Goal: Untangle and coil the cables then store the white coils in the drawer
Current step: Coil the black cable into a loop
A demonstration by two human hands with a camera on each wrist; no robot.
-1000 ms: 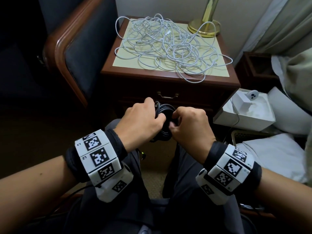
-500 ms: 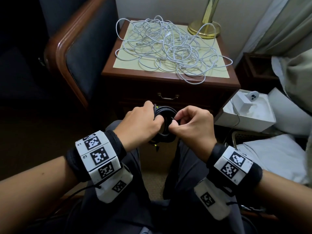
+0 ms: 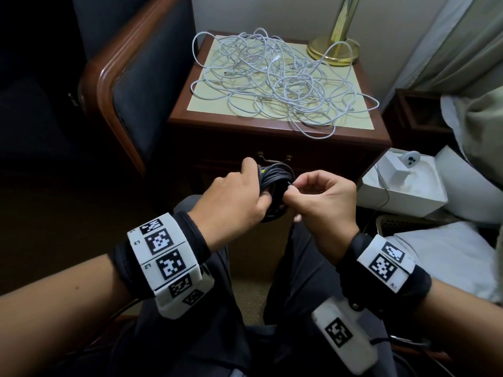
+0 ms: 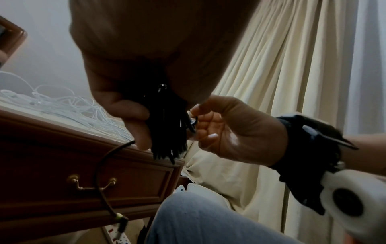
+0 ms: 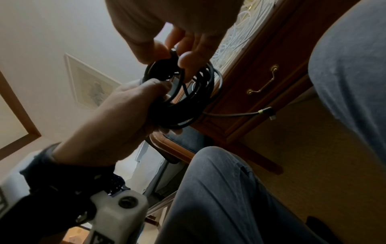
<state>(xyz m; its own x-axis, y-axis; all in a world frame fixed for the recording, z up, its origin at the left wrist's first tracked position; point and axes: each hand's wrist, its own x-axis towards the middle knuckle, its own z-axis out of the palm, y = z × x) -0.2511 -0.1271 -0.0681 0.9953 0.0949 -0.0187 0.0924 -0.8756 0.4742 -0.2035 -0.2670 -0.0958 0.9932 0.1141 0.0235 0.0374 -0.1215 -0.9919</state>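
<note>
A black cable coil hangs in front of the nightstand's shut drawer. My left hand grips its left side with curled fingers. My right hand pinches a strand at the coil's right edge between thumb and fingertips. A loose black end with a plug dangles below the coil. A tangle of white cables lies spread on the nightstand top.
A brass lamp base stands at the nightstand's back right. A dark padded chair is on the left. An open white box with a charger sits to the right, beside white bedding. My knees are below the hands.
My hands have risen slightly towards the drawer. The right hand has turned over, from a fist to a thumb-and-fingertip pinch on a strand. The left hand keeps its grip on the coil.
</note>
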